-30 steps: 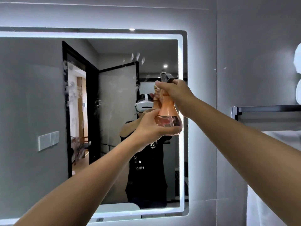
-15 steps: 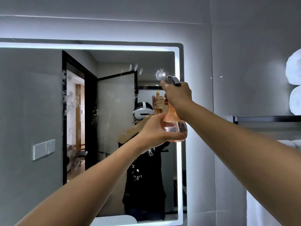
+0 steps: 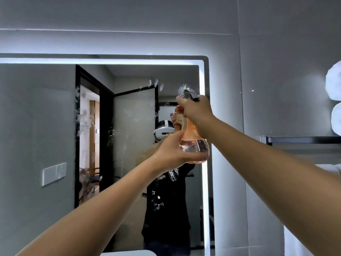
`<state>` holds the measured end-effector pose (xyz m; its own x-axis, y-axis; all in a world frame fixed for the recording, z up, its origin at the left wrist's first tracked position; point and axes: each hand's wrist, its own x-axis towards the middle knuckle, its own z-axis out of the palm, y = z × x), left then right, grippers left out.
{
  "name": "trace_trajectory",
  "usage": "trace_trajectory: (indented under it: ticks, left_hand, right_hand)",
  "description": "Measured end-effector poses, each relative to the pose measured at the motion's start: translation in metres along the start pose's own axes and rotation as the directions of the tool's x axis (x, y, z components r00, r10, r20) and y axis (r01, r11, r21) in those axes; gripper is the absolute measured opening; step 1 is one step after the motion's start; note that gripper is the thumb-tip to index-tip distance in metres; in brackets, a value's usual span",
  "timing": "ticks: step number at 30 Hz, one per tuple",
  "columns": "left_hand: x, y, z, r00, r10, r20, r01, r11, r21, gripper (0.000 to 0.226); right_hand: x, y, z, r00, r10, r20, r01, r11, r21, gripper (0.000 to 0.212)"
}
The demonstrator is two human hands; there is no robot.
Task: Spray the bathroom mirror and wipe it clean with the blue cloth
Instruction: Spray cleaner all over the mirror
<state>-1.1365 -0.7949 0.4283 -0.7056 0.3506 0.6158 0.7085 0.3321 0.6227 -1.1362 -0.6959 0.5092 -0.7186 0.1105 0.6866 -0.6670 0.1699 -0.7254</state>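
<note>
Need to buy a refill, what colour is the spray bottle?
The spray bottle is clear orange-pink with a grey spray head, seen in the head view.

— What's the room like from my feed?
— I see grey tiled walls point(image 3: 276, 43) with thin seams. A dark rail point(image 3: 302, 139) crosses the right wall, white rolled towels point(image 3: 334, 82) stacked above it at the right edge, another white towel point(image 3: 313, 209) hanging below.
</note>
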Motion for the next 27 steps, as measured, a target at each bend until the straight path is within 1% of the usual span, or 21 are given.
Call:
trace_trajectory:
  ticks: [2,7,10,13,16,19,24,27]
  left_hand:
    - [-0.003,0.000,-0.002,1.000,0.001,-0.006,-0.001,1.000,0.009,0.057]
    - [-0.009,-0.003,-0.006,0.999,-0.020,-0.031,0.021,0.999,0.026,0.061]
    - [-0.013,-0.002,-0.008,0.999,-0.035,-0.018,0.035,0.999,0.035,0.054]
    - [-0.017,0.003,-0.006,0.999,-0.044,-0.013,0.044,0.999,0.002,0.047]
    - [-0.020,0.008,-0.005,0.999,-0.049,-0.010,0.048,0.999,-0.019,0.046]
    - [-0.023,0.013,-0.004,0.999,-0.052,-0.004,0.052,0.999,-0.008,0.048]
    - [-0.027,0.010,-0.009,0.997,-0.062,-0.048,0.062,0.998,-0.006,0.051]
    - [-0.031,0.007,-0.018,0.995,-0.075,-0.061,0.076,0.997,0.016,0.056]
  right_hand:
    - [-0.001,-0.001,0.004,1.000,-0.012,-0.017,0.012,1.000,-0.015,0.023]
    - [-0.004,0.000,0.011,0.998,-0.026,-0.053,0.023,0.999,-0.049,0.037]
    - [-0.006,0.000,0.014,1.000,0.004,-0.029,-0.005,1.000,-0.023,0.034]
    - [-0.008,-0.001,0.015,1.000,0.026,0.010,-0.026,1.000,-0.002,0.029]
    - [-0.007,-0.001,0.015,1.000,0.010,0.025,-0.010,1.000,-0.023,0.024]
    - [-0.007,-0.001,0.014,0.998,0.008,0.061,-0.007,1.000,-0.005,0.020]
    - [-0.012,-0.007,0.019,0.995,0.005,0.099,-0.005,1.000,0.007,0.025]
    - [-0.014,-0.009,0.028,0.997,-0.026,0.074,0.026,1.000,0.005,0.033]
